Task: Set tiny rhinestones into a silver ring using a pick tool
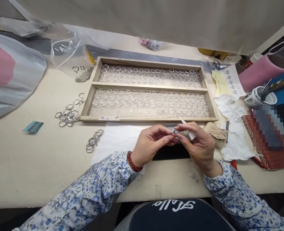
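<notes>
My left hand (152, 141) and my right hand (197, 143) meet just in front of a wooden mesh tray (146, 119). Both pinch a bunch of small silver rings (180, 133) held between their fingertips. A thin white pointed tool (185, 125) sticks up from my right hand. The tray has two long compartments, each lined with rows of silver rings (149, 102). A sheet of white paper (115, 138) and a dark pad (172, 153) lie under my hands.
Loose rings (67, 115) lie left of the tray, and a stacked bunch of rings (93, 140) is nearer me. A clear plastic bag (68, 51) stands at the back left. Crumpled white plastic (233, 141), a tape roll (259, 96), a pink roll (261, 72) and papers crowd the right.
</notes>
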A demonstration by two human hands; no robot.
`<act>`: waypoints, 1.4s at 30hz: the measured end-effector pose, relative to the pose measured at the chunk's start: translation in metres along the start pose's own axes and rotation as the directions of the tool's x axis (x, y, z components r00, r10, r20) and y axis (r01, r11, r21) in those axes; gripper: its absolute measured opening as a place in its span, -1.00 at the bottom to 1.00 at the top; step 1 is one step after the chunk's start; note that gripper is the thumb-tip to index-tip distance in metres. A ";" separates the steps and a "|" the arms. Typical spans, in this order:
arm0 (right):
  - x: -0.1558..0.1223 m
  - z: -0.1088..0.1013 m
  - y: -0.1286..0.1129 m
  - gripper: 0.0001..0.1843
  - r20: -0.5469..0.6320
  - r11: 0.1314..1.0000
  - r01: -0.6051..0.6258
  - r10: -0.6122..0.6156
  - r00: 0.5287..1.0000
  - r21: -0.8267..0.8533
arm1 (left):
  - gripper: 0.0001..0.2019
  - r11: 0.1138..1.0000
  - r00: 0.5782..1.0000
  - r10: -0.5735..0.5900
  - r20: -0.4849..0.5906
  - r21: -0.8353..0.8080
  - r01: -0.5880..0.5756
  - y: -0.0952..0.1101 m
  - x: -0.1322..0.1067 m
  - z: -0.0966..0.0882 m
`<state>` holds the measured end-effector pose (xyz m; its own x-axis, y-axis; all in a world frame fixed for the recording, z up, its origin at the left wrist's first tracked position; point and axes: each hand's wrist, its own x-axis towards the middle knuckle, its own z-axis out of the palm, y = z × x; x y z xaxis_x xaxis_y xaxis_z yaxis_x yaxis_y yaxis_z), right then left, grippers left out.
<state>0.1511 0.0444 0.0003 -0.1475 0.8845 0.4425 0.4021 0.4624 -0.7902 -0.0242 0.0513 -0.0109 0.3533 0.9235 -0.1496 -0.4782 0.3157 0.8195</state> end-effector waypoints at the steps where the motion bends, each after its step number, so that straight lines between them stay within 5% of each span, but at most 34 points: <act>1: 0.000 0.000 0.001 -0.66 0.011 1.000 0.000 0.000 1.000 -0.003 | -0.88 1.000 1.000 0.010 0.006 0.009 -0.010 -0.001 0.000 0.000; 10: 0.000 0.000 0.005 -0.66 0.003 1.000 -0.020 0.020 1.000 0.008 | -0.94 0.968 0.990 0.084 0.112 0.227 -0.107 -0.002 0.000 -0.003; 19: -0.003 -0.006 0.000 -0.74 -0.277 0.977 -0.112 0.160 0.947 0.179 | -0.94 0.895 0.982 0.186 0.026 0.409 -0.180 0.005 -0.001 -0.003; 25: -0.005 -0.006 -0.005 -0.74 -0.230 0.950 -0.106 0.178 0.957 0.293 | -0.93 0.911 0.994 0.092 -0.055 0.408 -0.062 0.002 -0.004 -0.003; 31: -0.012 -0.001 -0.015 -0.73 -0.082 0.917 -0.136 0.179 0.980 0.375 | -0.95 0.881 0.989 0.145 -0.035 0.460 -0.113 -0.001 -0.002 -0.004; 37: -0.017 -0.001 -0.011 -0.76 -0.050 0.934 -0.075 0.099 0.994 0.350 | -0.92 0.960 0.998 0.027 -0.061 0.281 -0.008 -0.003 -0.003 -0.002; 42: -0.015 -0.001 -0.010 -0.67 -0.050 0.976 0.018 -0.007 0.999 0.217 | -0.92 0.957 0.997 0.016 -0.074 0.291 0.007 -0.003 -0.004 -0.003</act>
<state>0.1504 0.0264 0.0021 -0.1053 0.8771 0.4687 0.1933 0.4804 -0.8555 -0.0265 0.0477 -0.0142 0.2851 0.9419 -0.1773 -0.2210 0.2446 0.9441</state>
